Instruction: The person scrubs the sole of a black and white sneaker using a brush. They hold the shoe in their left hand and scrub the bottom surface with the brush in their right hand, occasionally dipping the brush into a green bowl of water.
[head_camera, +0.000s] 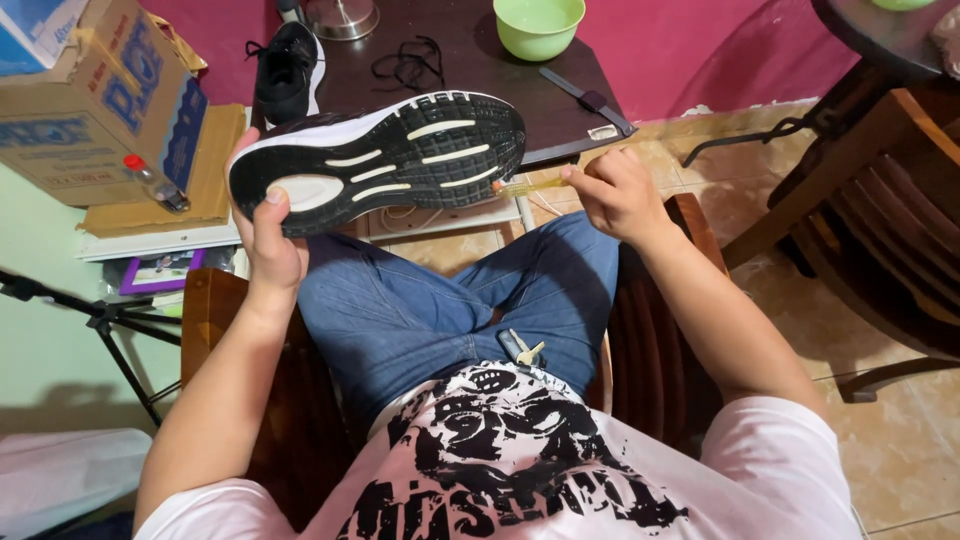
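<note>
My left hand (270, 240) grips the heel end of a black sports shoe (385, 160), held sole up, its black tread crossed by white bars. My right hand (615, 195) pinches a thin yellowish tube (525, 186) whose orange tip touches the toe end of the sole. Both hands hover above my knees in blue jeans. A second black shoe (285, 70) stands on the dark table (500, 90), with loose black laces (410, 65) beside it.
A green bowl (538, 25) and a dark strap (585, 100) lie on the table. Cardboard boxes (100, 100) stack at the left over a tripod (110, 320). A wooden chair (870, 230) stands at the right on the tiled floor. Keys (520, 348) hang at my waist.
</note>
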